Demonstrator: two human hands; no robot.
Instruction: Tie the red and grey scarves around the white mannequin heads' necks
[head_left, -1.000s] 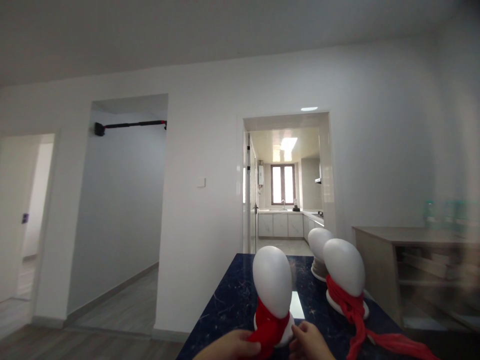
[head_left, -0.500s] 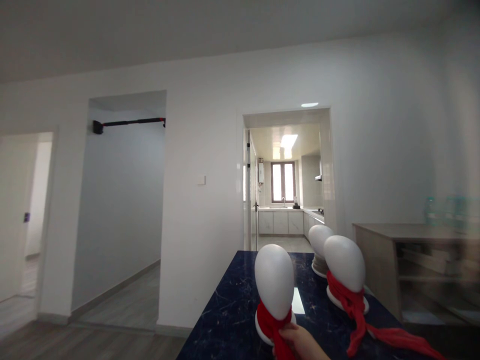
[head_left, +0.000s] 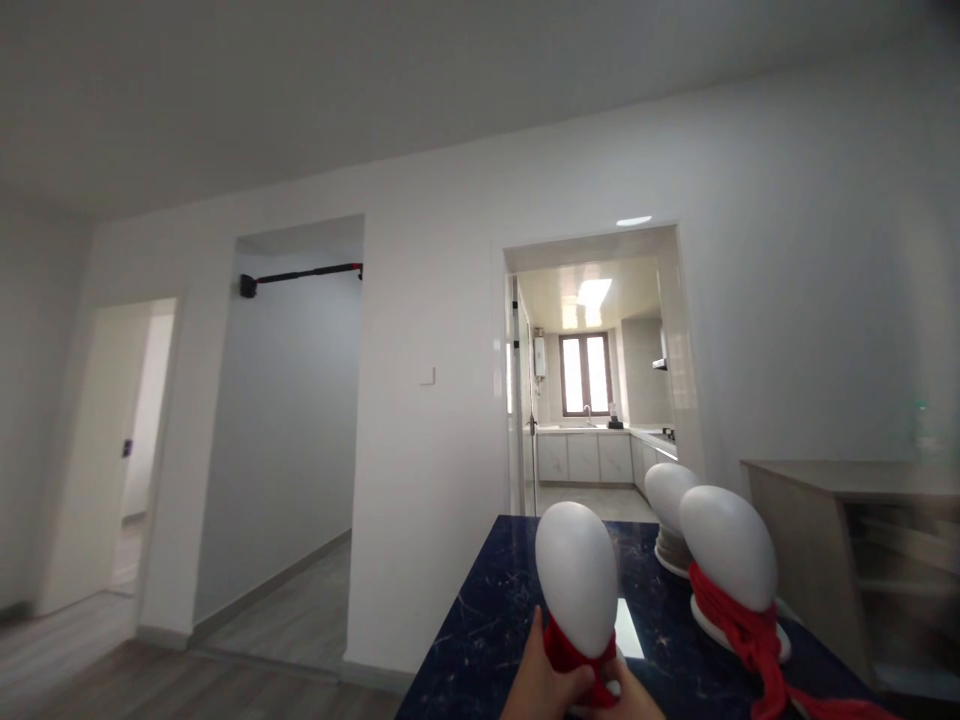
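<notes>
A white egg-shaped mannequin head (head_left: 576,575) stands on a dark blue marble table (head_left: 480,630), with a red scarf (head_left: 571,655) wrapped round its neck. My left hand (head_left: 540,680) is closed on the scarf at the neck's left side. My right hand (head_left: 637,702) shows only partly at the bottom edge, its fingers pinched on the scarf at the front. A second head (head_left: 731,550) to the right wears another red scarf (head_left: 754,640) that trails across the table. A third, bare head (head_left: 667,495) stands behind it.
A wooden shelf unit (head_left: 855,560) stands to the right of the table. Behind the table a doorway opens into a kitchen (head_left: 600,400). Two more doorways open on the left, one with a pull-up bar (head_left: 300,275).
The view has swung left and slightly down. My left hand has come back to the scarf at the neck; half a second ago only my right hand showed.
</notes>
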